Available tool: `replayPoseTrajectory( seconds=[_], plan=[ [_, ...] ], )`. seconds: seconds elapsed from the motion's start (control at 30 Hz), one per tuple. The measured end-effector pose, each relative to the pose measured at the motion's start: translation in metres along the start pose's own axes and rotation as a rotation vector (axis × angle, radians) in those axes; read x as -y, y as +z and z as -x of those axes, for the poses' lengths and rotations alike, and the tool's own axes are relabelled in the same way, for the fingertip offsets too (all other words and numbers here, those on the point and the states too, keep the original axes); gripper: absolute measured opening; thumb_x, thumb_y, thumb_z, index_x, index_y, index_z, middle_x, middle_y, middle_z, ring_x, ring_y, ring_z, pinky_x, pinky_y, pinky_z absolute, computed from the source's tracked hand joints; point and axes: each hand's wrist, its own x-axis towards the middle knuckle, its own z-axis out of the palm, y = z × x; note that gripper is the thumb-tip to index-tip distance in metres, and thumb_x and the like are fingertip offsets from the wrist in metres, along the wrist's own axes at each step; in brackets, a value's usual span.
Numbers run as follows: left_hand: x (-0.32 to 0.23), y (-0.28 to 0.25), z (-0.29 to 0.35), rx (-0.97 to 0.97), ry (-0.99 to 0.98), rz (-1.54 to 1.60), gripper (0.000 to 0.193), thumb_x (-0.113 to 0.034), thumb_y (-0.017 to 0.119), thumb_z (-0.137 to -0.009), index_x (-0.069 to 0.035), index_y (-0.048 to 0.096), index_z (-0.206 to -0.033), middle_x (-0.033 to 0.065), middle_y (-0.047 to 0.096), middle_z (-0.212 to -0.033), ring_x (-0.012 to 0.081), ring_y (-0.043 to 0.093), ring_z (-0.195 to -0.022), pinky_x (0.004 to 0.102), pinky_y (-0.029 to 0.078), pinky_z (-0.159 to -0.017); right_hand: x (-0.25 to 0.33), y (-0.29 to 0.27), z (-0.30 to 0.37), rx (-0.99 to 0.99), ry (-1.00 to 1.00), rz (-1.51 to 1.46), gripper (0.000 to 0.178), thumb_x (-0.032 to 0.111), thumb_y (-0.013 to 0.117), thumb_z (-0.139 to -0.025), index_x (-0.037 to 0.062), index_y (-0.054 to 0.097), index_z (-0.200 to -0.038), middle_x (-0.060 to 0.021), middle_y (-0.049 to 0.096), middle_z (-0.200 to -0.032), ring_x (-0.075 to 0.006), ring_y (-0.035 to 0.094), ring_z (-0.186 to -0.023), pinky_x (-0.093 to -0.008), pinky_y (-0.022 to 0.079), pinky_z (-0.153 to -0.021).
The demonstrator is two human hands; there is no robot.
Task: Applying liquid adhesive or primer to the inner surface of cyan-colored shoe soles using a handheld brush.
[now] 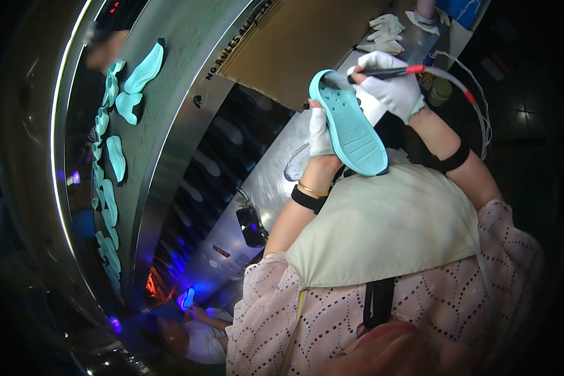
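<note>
A turquoise clog-style shoe sole [357, 135] with holes at one end and ridges at the other is tilted up in front of me. My left hand [321, 133], in a white glove with a bare fingertip, grips it along its left edge. My right hand [388, 88], gloved the same way, is closed round a slim black-and-red applicator pen [391, 72]. The pen's dark tip is at the holed end of the sole, close to its rim; whether it touches I cannot tell. A white tube with red bands curves down behind my right wrist.
To the left runs a green conveyor belt [150, 119] carrying several turquoise shoe pieces [145, 67]. A brown cardboard sheet [294, 53], white gloves [385, 34] and a jar [440, 92] lie beyond my hands. A black phone-like object [251, 227] rests on the metal bench; another person works under blue light.
</note>
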Motion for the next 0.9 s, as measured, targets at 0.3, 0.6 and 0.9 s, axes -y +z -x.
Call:
replayPoseTrajectory(
  seconds=[0.3, 0.6, 0.9],
  plan=[
    [-0.006, 0.013, -0.002, -0.304, 0.116, -0.067, 0.070, -0.068, 0.031, -0.081, -0.010, 0.047, -0.115, 0.0070, 0.053, -0.110, 0.0206, 0.052, -0.098, 0.0327, 0.044, -0.085, 0.010, 0.009, 0.019, 0.113, 0.074, 0.009, 0.011, 0.001, 0.062, -0.076, 0.0019, 0.056, -0.086, -0.0040, 0.061, -0.084, -0.0101, 0.056, -0.079, -0.0261, 0.046, -0.071],
    [-0.022, 0.000, -0.010, -0.074, 0.216, 0.066, 0.075, -0.072, 0.033, -0.076, -0.008, 0.045, -0.115, 0.0153, 0.058, -0.097, 0.0302, 0.055, -0.091, 0.0404, 0.045, -0.083, 0.022, 0.015, 0.028, 0.212, 0.172, 0.086, 0.011, 0.002, 0.065, -0.070, 0.0022, 0.061, -0.079, -0.0052, 0.062, -0.081, -0.0121, 0.059, -0.077, -0.0246, 0.047, -0.073],
    [-0.042, -0.004, -0.018, -0.029, 0.237, 0.203, 0.076, -0.072, 0.047, -0.069, -0.008, 0.051, -0.110, 0.0143, 0.057, -0.098, 0.0316, 0.054, -0.092, 0.0441, 0.044, -0.085, 0.017, 0.016, 0.022, 0.210, 0.300, -0.114, 0.007, 0.006, 0.064, -0.076, 0.0030, 0.062, -0.082, 0.0005, 0.060, -0.081, -0.0058, 0.054, -0.075, -0.0219, 0.044, -0.070]
  ],
)
